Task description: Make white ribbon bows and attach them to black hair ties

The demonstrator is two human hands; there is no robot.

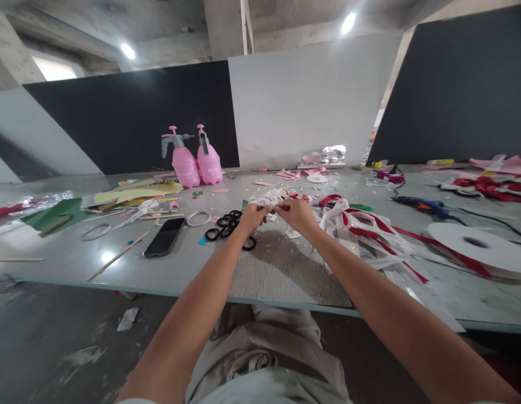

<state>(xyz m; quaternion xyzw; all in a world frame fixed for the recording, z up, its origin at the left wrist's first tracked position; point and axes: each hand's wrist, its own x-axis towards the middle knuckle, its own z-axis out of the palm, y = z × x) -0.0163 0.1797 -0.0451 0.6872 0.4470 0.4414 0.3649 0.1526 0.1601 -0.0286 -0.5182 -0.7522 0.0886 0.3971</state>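
My left hand [251, 216] and my right hand [297, 214] are held close together over the grey table [269, 269], both with fingers pinched on a strip of white ribbon [272, 206] stretched between them. A bunch of white ribbon [269, 196] lies just behind the hands. Several black hair ties [227, 224] lie on the table just left of my left hand. Red and white ribbons [365, 230] lie in a heap to the right of my right hand.
A black phone [164, 237] lies left of centre. Two pink spray bottles [196, 160] stand at the back. A white ribbon spool [475, 247] and a blue glue gun [424, 206] are on the right. Wooden sticks, paper sheets [129, 195] and scraps lie on the left.
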